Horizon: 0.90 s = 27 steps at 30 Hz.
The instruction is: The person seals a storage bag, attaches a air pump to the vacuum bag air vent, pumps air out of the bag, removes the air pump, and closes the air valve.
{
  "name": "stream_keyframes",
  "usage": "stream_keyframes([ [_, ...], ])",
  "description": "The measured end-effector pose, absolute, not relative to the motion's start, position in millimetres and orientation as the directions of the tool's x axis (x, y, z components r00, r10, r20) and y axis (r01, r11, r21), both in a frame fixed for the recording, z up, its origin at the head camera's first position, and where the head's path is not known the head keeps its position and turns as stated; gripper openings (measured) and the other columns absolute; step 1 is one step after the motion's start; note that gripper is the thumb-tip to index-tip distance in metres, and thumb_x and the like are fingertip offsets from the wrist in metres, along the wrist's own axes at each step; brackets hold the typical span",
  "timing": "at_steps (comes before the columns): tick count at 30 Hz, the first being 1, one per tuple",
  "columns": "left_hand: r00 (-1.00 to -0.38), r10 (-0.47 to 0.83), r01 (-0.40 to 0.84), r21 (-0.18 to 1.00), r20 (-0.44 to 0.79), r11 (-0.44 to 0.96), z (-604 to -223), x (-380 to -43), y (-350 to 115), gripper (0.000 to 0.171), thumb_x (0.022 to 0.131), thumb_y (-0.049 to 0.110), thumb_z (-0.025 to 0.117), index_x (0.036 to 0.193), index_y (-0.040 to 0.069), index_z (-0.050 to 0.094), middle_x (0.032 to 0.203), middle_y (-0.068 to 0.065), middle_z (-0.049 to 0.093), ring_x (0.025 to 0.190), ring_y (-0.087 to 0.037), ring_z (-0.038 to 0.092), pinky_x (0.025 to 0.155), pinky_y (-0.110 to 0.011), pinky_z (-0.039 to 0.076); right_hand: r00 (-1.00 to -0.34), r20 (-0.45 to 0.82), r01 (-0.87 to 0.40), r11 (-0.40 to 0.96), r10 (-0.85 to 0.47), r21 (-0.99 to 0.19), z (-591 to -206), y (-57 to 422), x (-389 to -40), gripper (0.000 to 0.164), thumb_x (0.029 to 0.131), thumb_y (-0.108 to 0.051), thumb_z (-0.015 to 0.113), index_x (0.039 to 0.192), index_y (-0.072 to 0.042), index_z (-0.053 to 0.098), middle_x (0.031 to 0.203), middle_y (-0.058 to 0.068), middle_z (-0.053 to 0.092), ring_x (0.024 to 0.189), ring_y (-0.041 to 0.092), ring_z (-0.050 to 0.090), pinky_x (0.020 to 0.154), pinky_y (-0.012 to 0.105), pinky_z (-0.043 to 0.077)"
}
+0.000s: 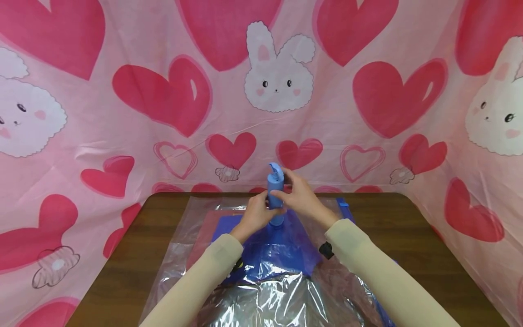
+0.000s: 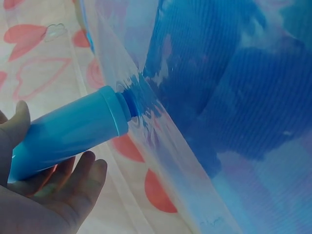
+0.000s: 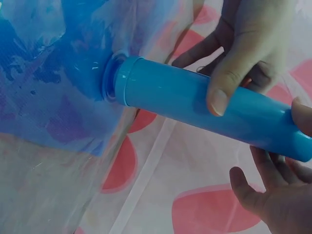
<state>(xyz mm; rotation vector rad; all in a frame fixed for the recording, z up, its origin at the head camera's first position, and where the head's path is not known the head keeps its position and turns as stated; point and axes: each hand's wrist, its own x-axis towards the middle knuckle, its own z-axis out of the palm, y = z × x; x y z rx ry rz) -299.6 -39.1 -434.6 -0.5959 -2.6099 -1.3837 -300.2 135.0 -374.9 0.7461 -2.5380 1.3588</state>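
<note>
Head: blue pump (image 1: 276, 184) upright on plastic bag (image 1: 278, 299); left hand (image 1: 257, 211) clamped round its lower half, right hand (image 1: 301, 196) gripping higher.
Left wrist: pump's foot meets soft film. Barrel looks light, stiff, probably slick.
Right wrist: both my thumbs on barrel; mid-barrel's the best hold, I'd say.

Room left of plastic bag (image 1: 267, 299), upright pump (image 1: 275, 185) blocking middle

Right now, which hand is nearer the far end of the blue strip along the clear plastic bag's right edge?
Right. The right hand holds the blue cylindrical pump left of the strip; the left hand holds it lower, farther left.
</note>
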Motion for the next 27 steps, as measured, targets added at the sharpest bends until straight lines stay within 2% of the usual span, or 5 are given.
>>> stream_keyframes([
  [5, -0.916, 0.286, 0.396, 0.759, 0.282, 0.517, -433.0, -299.7, -37.3, 0.047, 0.091, 0.025, 0.086, 0.128, 0.006, 0.067, 0.116, -0.012, 0.073, 0.098, -0.028, 0.071, 0.082, -0.042, 0.06, -0.873, 0.366, -0.485, 0.509, -0.322, -0.711, -375.4, 132.9, -298.8, 0.08, 0.093, -0.023, 0.084, 0.158, -0.003, 0.041, 0.143, 0.019, 0.059, 0.122, 0.041, 0.064, 0.097, 0.055, 0.054],
  [10, -0.917, 0.286, 0.393, 0.756, 0.278, 0.523, -432.7, -300.4, -36.2, 0.045, 0.091, 0.023, 0.086, 0.127, 0.003, 0.067, 0.111, -0.013, 0.074, 0.093, -0.027, 0.071, 0.079, -0.042, 0.06, -0.852, 0.37, -0.516, 0.475, -0.37, -0.713, -375.3, 134.5, -297.4, 0.082, 0.094, -0.015, 0.081, 0.161, -0.002, 0.035, 0.149, 0.021, 0.055, 0.127, 0.044, 0.061, 0.098, 0.057, 0.053],
  [16, -0.915, 0.287, 0.397, 0.761, 0.284, 0.512, -433.2, -300.6, -37.7, 0.046, 0.091, 0.023, 0.086, 0.126, 0.001, 0.067, 0.113, -0.016, 0.075, 0.099, -0.03, 0.074, 0.081, -0.042, 0.061, -0.861, 0.367, -0.501, 0.461, -0.352, -0.733, -376.4, 134.5, -296.6, 0.079, 0.094, -0.011, 0.081, 0.159, -0.001, 0.038, 0.146, 0.021, 0.057, 0.123, 0.042, 0.065, 0.096, 0.053, 0.055],
  [22, -0.911, 0.297, 0.406, 0.748, 0.286, 0.525, -434.2, -299.8, -36.6, 0.041, 0.093, 0.025, 0.084, 0.125, 0.005, 0.068, 0.107, -0.011, 0.074, 0.089, -0.023, 0.071, 0.077, -0.039, 0.06, -0.86, 0.402, -0.51, 0.492, -0.315, -0.705, -380.4, 132.2, -299.3, 0.079, 0.089, -0.017, 0.087, 0.154, 0.0, 0.046, 0.137, 0.02, 0.063, 0.111, 0.039, 0.069, 0.092, 0.053, 0.057],
  [27, -0.909, 0.292, 0.412, 0.751, 0.299, 0.516, -436.2, -300.3, -35.7, 0.037, 0.093, 0.021, 0.083, 0.122, 0.004, 0.068, 0.105, -0.011, 0.074, 0.088, -0.023, 0.071, 0.078, -0.04, 0.06, -0.854, 0.401, -0.517, 0.453, -0.332, -0.726, -382.2, 132.4, -299.2, 0.08, 0.09, -0.014, 0.085, 0.157, -0.001, 0.042, 0.141, 0.021, 0.06, 0.118, 0.042, 0.066, 0.096, 0.055, 0.055],
])
